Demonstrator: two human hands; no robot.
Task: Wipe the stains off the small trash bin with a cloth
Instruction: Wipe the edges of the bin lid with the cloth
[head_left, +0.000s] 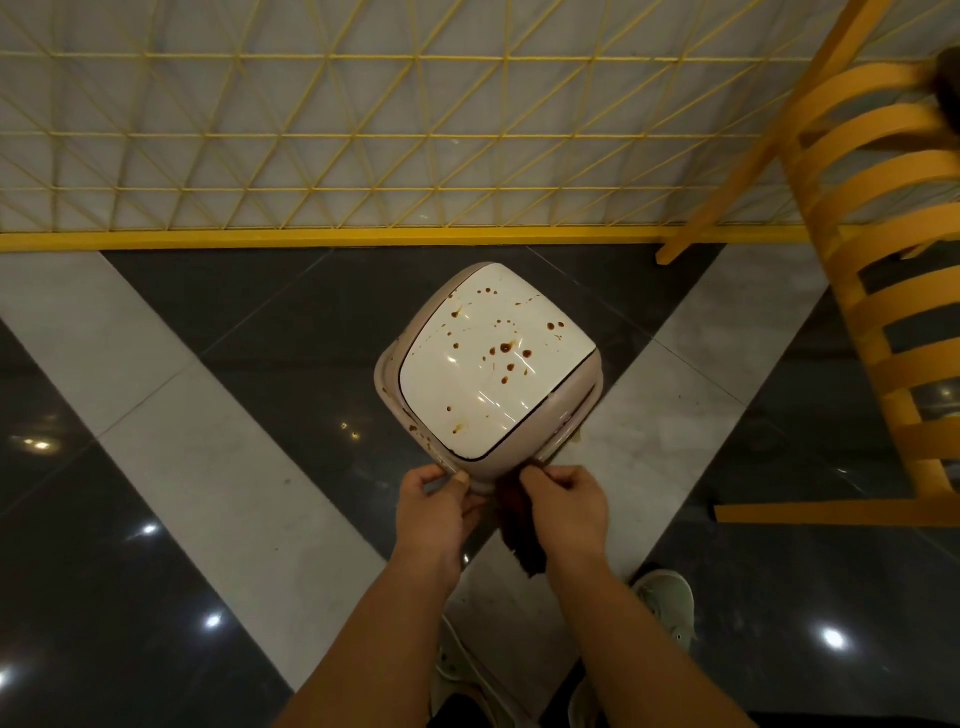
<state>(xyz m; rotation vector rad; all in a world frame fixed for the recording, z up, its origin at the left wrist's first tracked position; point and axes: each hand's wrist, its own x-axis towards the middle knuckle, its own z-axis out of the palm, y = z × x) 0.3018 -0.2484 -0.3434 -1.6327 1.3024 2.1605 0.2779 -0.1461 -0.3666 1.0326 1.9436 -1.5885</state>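
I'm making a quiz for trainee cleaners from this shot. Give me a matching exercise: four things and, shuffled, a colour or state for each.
Things:
1. bin lid
2. cloth
3. chair
4. left hand

States:
A. yellow slats
B. holds the bin's near rim
C. white with brown spots
D. dark, held in the right hand

Pairs: 1-C, 2-D, 3-A, 4-B

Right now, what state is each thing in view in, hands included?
Small trash bin: on the floor, lid closed, brown stains all over its top.
Cloth: dark, bunched, hanging against the bin's near corner.
Left hand: grips the bin's near rim.
Right hand: pinches the cloth.
Yellow chair: standing at right, untouched.
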